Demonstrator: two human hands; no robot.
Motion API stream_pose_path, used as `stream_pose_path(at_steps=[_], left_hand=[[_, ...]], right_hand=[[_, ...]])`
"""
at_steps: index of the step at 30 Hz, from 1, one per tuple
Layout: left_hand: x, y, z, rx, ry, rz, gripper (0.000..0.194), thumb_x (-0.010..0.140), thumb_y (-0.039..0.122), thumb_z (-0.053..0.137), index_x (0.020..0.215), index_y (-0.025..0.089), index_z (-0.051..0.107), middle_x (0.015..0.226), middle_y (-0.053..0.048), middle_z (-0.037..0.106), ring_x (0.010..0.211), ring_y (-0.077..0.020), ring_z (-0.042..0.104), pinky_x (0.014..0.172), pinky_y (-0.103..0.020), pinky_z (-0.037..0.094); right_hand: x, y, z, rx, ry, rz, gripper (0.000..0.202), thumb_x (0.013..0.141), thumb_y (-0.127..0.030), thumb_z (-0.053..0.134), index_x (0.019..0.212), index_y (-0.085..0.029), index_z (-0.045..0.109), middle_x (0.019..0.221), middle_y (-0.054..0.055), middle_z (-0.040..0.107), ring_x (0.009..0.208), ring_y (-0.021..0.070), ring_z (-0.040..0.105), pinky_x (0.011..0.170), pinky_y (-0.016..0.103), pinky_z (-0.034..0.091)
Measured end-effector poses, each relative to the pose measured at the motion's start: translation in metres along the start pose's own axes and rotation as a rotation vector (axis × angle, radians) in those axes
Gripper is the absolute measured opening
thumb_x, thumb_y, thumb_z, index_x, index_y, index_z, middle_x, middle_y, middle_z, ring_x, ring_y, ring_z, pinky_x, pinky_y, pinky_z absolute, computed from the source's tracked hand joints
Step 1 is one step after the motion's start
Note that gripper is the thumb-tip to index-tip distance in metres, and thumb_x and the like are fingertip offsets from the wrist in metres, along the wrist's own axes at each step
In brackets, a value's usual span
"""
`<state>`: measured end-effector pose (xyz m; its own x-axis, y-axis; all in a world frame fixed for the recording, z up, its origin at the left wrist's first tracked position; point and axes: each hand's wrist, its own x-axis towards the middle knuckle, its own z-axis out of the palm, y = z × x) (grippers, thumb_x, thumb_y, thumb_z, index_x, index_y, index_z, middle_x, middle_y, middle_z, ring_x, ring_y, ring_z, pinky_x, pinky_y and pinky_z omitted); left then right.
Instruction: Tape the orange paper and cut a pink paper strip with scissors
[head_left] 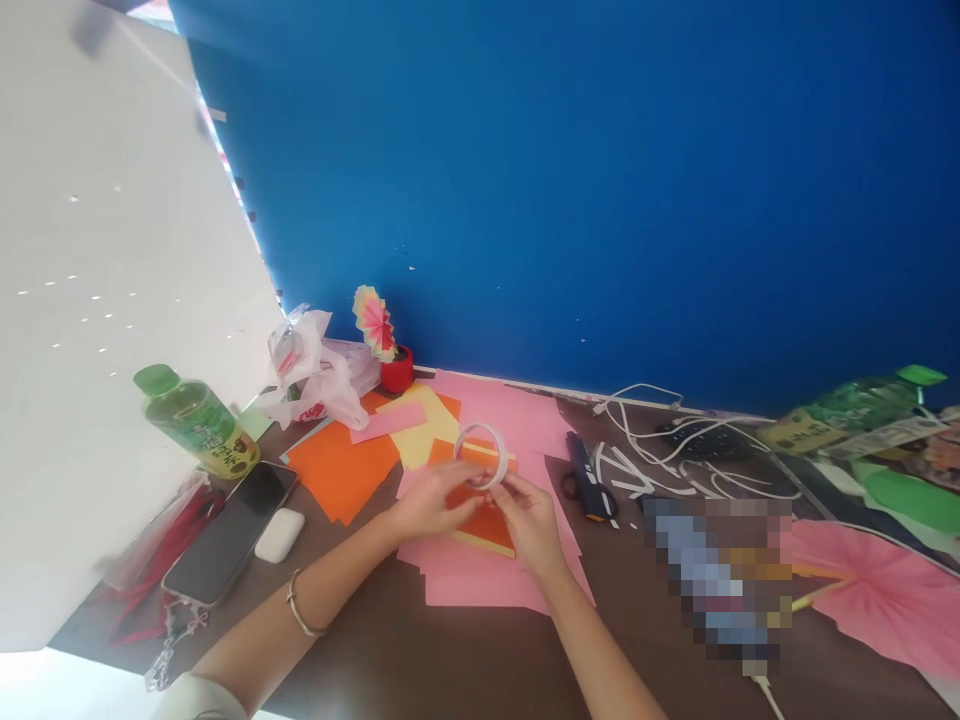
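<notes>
My left hand [431,500] and my right hand [531,520] meet over a stack of pink paper [480,585] and an orange sheet [487,522] on the brown table [420,660]. Together they hold a white roll of tape [481,455] upright, the left hand gripping its lower left edge, the right hand's fingers pinching at its lower right. A thin bracelet circles my left wrist.
More orange, yellow and pink sheets [352,465] lie behind. A green drink bottle [196,421], phone [229,532] and white earbud case [280,535] sit left. Scissors [589,480], white cables [660,440], a paper flower in a red pot [386,345], a plastic bag [311,375] and a second bottle [847,405] stand near the blue wall.
</notes>
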<state>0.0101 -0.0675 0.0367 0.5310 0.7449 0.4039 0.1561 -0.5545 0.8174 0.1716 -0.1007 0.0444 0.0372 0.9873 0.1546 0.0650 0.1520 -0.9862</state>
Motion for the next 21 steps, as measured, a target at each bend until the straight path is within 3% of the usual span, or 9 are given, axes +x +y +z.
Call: stream_pose_path(at_steps=[2, 5, 11, 15, 21], left_hand=[[-0.007, -0.002, 0.001, 0.125, 0.020, 0.067, 0.025, 0.087, 0.027, 0.048, 0.107, 0.019, 0.060, 0.092, -0.007, 0.067, 0.084, -0.0172, 0.061, 0.080, -0.032, 0.046], [-0.013, -0.005, 0.004, 0.121, 0.008, 0.088, 0.025, 0.091, 0.025, 0.041, 0.105, 0.019, 0.060, 0.090, -0.006, 0.067, 0.082, -0.0160, 0.060, 0.078, -0.030, 0.046], [-0.018, -0.008, 0.008, 0.019, -0.039, 0.028, 0.023, 0.092, 0.024, 0.038, 0.101, 0.017, 0.058, 0.092, -0.007, 0.064, 0.085, -0.0163, 0.057, 0.080, -0.031, 0.044], [-0.020, -0.010, 0.008, -0.002, -0.040, -0.029, 0.023, 0.092, 0.029, 0.038, 0.096, 0.016, 0.058, 0.085, -0.007, 0.062, 0.080, -0.0165, 0.056, 0.075, -0.030, 0.044], [-0.020, -0.008, 0.007, -0.023, -0.036, -0.067, 0.025, 0.092, 0.031, 0.037, 0.094, 0.017, 0.057, 0.084, -0.006, 0.062, 0.080, -0.0168, 0.056, 0.078, -0.032, 0.044]], right_hand=[[-0.005, 0.003, 0.003, -0.017, 0.017, -0.027, 0.021, 0.078, -0.035, 0.061, 0.083, -0.017, 0.070, 0.078, 0.006, 0.066, 0.067, 0.0167, 0.062, 0.063, 0.031, 0.055], [-0.014, 0.009, 0.006, -0.110, 0.102, -0.130, 0.016, 0.079, -0.031, 0.060, 0.083, -0.019, 0.069, 0.085, 0.007, 0.062, 0.068, 0.0160, 0.063, 0.063, 0.030, 0.057], [-0.022, 0.021, 0.001, -0.437, 0.317, -0.557, 0.041, 0.082, -0.013, 0.056, 0.120, -0.026, 0.056, 0.109, 0.010, 0.059, 0.081, 0.0178, 0.066, 0.070, 0.032, 0.059], [-0.020, 0.018, -0.007, -0.672, 0.265, -0.810, 0.049, 0.078, -0.001, 0.055, 0.121, -0.025, 0.057, 0.108, 0.009, 0.065, 0.096, 0.0201, 0.064, 0.082, 0.033, 0.057], [-0.019, 0.016, -0.019, -0.955, 0.158, -0.941, 0.063, 0.080, 0.000, 0.053, 0.138, -0.020, 0.036, 0.116, 0.008, 0.063, 0.105, 0.0189, 0.061, 0.092, 0.029, 0.053]])
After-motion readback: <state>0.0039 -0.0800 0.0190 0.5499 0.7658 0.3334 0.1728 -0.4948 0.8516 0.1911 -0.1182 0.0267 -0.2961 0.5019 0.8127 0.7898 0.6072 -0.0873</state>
